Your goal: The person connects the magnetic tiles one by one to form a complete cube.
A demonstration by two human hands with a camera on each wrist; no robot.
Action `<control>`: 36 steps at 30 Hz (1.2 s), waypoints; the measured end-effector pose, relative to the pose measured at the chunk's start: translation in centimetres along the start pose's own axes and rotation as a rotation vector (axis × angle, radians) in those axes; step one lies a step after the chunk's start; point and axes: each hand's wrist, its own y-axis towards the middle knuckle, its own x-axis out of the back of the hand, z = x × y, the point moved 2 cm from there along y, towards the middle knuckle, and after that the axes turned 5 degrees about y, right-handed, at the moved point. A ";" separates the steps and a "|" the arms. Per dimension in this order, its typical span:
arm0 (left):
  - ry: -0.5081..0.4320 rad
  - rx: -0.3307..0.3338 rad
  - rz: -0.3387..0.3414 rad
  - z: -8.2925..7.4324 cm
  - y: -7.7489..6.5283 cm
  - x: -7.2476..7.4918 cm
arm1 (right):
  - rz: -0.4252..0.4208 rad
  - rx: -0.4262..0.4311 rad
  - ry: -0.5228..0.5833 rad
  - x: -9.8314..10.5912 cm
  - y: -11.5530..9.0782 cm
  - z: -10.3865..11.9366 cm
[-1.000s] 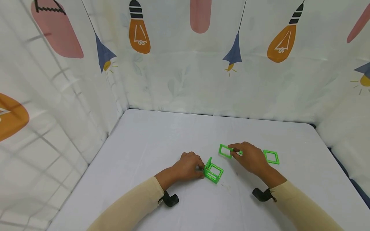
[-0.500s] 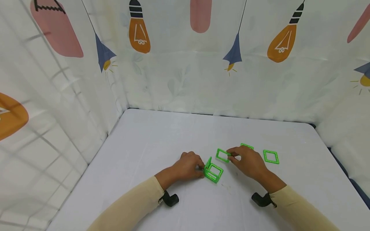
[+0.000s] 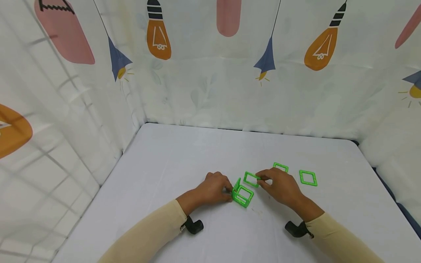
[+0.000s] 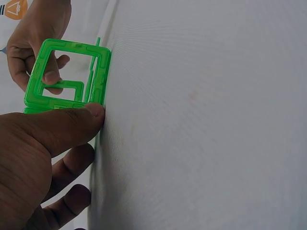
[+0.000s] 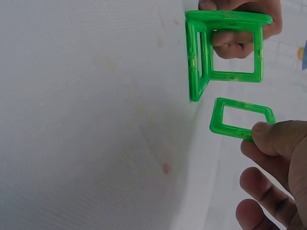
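My left hand rests low at the table and holds an assembly of green open-square magnetic tiles at its left side. Several squares are joined there into a partial box, one side standing upright. The thumb lies along the near edge in the left wrist view. To the right of it, my right hand pinches a single green magnetic tile by one edge between thumb and fingers. That tile is tilted beside the box, a small gap away in the right wrist view. The other right fingers are loosely bent.
Two more green square tiles are on the white table: a far tile partly behind the right hand, and another tile further right. A printed curtain encloses the back and left sides. Each wrist carries a black camera mount.
My right hand has carried its tile left and toward me, closer to the box, uncovering part of the far tile. The left hand and the box stay where they were.
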 end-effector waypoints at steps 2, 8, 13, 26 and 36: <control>-0.001 -0.001 0.001 0.0 0.0 0.0 | 0.001 0.000 0.000 -0.1 0.0 0.1; 0.002 -0.012 -0.004 0.0 0.1 0.0 | 0.002 0.001 0.003 -0.3 -0.1 0.4; 0.008 -0.014 -0.007 -0.1 0.1 0.2 | 0.001 0.007 -0.001 -0.5 -0.2 0.6; -0.009 -0.009 -0.001 0.0 0.1 0.1 | 0.032 -0.001 0.009 -0.9 -0.3 0.7; -0.002 -0.006 0.000 0.1 0.1 -0.1 | 0.039 0.022 0.001 -1.2 -0.3 0.9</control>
